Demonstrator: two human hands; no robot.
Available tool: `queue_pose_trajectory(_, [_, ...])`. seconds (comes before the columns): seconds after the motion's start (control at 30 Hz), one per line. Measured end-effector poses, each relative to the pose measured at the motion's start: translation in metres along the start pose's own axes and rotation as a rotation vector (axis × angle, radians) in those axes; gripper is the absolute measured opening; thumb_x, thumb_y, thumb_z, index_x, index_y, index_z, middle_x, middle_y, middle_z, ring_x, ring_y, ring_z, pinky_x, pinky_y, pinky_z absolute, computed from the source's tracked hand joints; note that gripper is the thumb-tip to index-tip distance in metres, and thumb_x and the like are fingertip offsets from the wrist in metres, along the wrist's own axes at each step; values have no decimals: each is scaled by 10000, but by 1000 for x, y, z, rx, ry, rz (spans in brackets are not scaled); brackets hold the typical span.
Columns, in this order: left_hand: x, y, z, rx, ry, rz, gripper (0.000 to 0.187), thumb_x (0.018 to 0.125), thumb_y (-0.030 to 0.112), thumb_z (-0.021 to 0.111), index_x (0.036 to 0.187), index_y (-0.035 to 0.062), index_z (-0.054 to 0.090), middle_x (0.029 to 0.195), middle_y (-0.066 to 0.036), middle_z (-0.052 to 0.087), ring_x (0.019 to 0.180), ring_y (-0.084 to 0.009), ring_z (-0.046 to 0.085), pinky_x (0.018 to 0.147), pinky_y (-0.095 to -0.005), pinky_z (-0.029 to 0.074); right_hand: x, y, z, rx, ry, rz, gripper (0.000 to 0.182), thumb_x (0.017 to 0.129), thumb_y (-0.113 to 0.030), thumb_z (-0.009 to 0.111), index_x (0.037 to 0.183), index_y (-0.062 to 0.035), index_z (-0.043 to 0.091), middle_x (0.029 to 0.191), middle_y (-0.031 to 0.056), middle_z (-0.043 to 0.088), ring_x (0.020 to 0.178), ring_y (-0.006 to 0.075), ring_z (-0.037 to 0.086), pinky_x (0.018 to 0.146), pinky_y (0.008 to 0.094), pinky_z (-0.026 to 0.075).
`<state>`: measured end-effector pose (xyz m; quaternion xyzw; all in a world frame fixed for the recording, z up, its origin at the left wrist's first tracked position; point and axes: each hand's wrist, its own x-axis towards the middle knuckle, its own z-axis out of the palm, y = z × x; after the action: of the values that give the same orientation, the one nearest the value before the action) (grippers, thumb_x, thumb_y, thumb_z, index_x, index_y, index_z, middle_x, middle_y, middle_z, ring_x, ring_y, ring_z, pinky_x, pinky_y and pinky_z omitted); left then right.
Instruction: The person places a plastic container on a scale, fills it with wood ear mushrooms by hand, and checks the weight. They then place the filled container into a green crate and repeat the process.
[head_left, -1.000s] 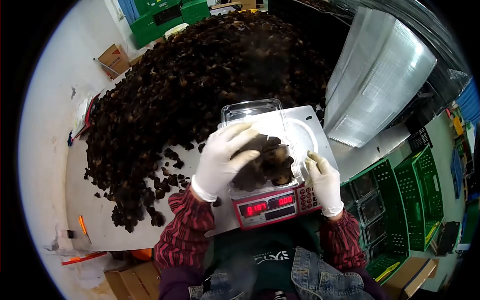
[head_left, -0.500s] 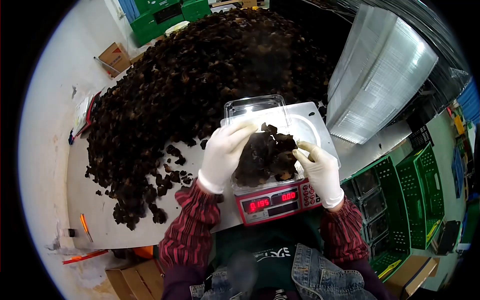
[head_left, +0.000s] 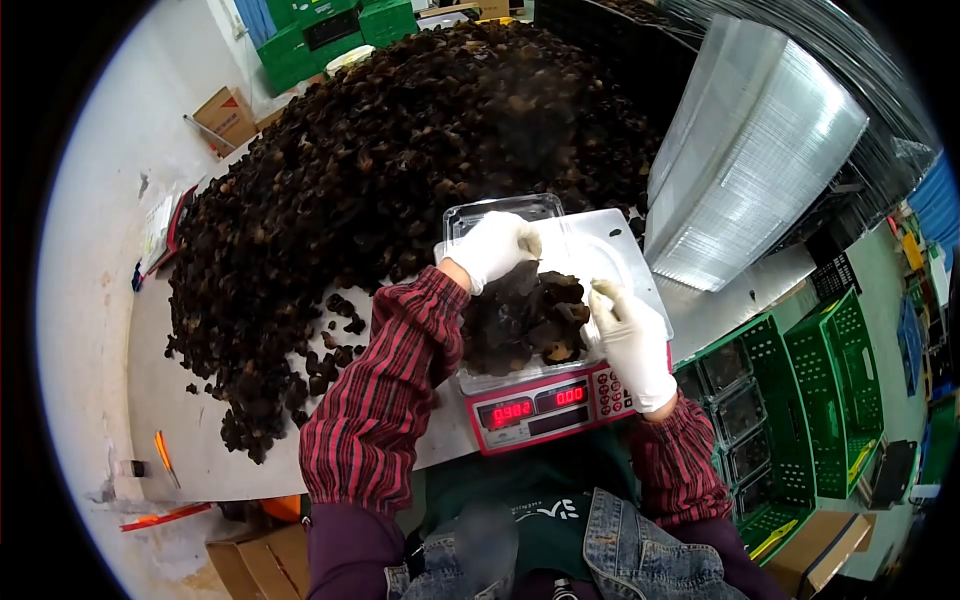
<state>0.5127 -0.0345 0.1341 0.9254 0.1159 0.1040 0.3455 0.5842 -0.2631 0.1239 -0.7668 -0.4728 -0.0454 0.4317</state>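
A clear plastic clamshell box (head_left: 515, 382) stands on a red digital scale (head_left: 480, 437), its lid (head_left: 500, 208) folded open toward the back. Dark wood ear mushrooms (head_left: 525, 320) fill the box base in a loose heap. My left hand (head_left: 495, 248), in a white glove, has its fingers closed at the back edge of the box, where lid and base meet. At the right edge of the box, my gloved right hand (head_left: 635, 345) holds thumb and fingertips together against the rim. The scale's red display (head_left: 512, 412) is lit and reads about 0.982.
A large pile of wood ear mushrooms (head_left: 400, 140) covers the back and left of the table (head_left: 160, 380). Nested clear plastic boxes (head_left: 750, 150) stand at the right. Green crates (head_left: 800, 400) are below on the right, one holding packed boxes. Orange-handled tools lie at the left.
My left hand has moved from the box's left side up to its back edge. The right hand has dropped slightly. The scale reading has risen from about 0.195.
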Motion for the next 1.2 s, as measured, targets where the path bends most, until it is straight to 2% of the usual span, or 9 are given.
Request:
queue_pose_trajectory(0.07, [-6, 3, -5, -50, 176, -34, 115, 760, 14, 664, 867, 3, 704, 800, -105, 688, 737, -196, 663, 702, -291, 524, -1, -2, -13, 142, 7, 253, 191, 886, -123, 647, 1040, -13, 670, 782, 151, 657, 629, 233, 609, 611, 329, 483])
queue_pose_trajectory(0.13, [-19, 2, -18, -247, 298, -35, 87, 780, 7, 665, 856, -27, 691, 790, -67, 676, 731, -113, 634, 682, -246, 511, -7, 16, -11, 204, 91, 239, 210, 927, -133, 637, 1065, 22, 673, 631, -4, 563, 469, 33, 451, 452, 205, 357])
queue_pose_trajectory(0.2, [-32, 5, -27, -268, 449, -9, 80, 790, -2, 669, 865, -24, 686, 805, -61, 665, 728, -95, 616, 690, -236, 504, -7, 5, -20, 294, 123, 376, 219, 932, -138, 634, 1067, 31, 673, 653, -12, 573, 481, 31, 453, 454, 199, 358])
queue_pose_trajectory(0.4, [-32, -11, -24, -187, 363, 38, 134, 812, 6, 670, 944, 8, 695, 861, -64, 662, 779, -138, 627, 729, -258, 509, -5, 10, -21, 346, 79, 459, 224, 940, -142, 625, 1065, 38, 672, 643, -8, 568, 481, 30, 450, 452, 198, 355])
queue_pose_trajectory(0.53, [-41, 2, -29, -12, 49, -61, 193, 795, 55, 696, 985, 19, 705, 873, -101, 679, 759, -180, 640, 715, -284, 521, 9, 10, -16, 233, 39, 358, 197, 904, -137, 634, 1060, -24, 679, 746, 123, 661, 443, 111, 503, 464, 264, 414])
queue_pose_trajectory(0.7, [-71, 12, -15, 356, 128, -30, 190, 651, 136, 761, 816, 82, 683, 836, -71, 618, 856, -291, 609, 754, -374, 510, 80, 14, 8, 9, -290, -105, 265, 889, -138, 605, 1132, -41, 646, 989, 173, 687, 930, 312, 668, 827, 370, 517])
queue_pose_trajectory(1.0, [-99, 19, -7, 424, 458, 118, 134, 719, 52, 724, 808, 57, 624, 856, -27, 640, 789, -184, 602, 704, -308, 491, 132, 19, 72, -354, -683, -282, 187, 826, -177, 642, 920, -28, 705, 864, 202, 683, 822, 347, 675, 728, 397, 529])
queue_pose_trajectory(1.1, [-107, 20, -10, -422, 470, -154, 36, 879, -4, 629, 865, 15, 601, 732, 53, 578, 661, -11, 508, 613, -172, 424, 133, 15, 60, -306, -578, -130, 213, 848, -208, 628, 924, -25, 705, 874, 198, 684, 824, 344, 674, 734, 397, 528])
queue_pose_trajectory(1.2, [-113, 13, -17, -754, 454, -284, 41, 873, 3, 643, 883, 28, 613, 755, 18, 612, 675, -54, 575, 634, -199, 469, 123, 0, 26, -5, -386, -1, 222, 897, -200, 617, 968, 3, 670, 712, 123, 654, 531, 185, 617, 542, 322, 487])
